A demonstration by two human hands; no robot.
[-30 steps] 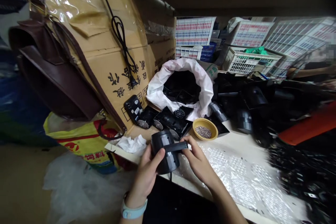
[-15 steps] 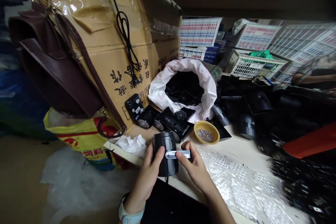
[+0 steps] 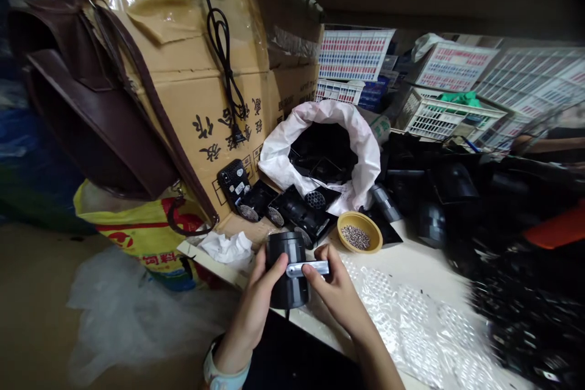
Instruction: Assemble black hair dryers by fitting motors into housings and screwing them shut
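Left hand [image 3: 249, 317], fingers [image 3: 259, 268] pressed together, wraps a black cylinder [image 3: 287, 289] from 9 o'clock; right hand [image 3: 337, 295] angles in from 4 o'clock, pinching a silver strip [image 3: 307, 268].

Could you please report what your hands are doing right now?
Left hand grips black cylinder; right hand holds metal bracket against it; crumpled tissue beside.

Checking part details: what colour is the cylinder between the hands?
The cylinder is black, shown best in the head view.
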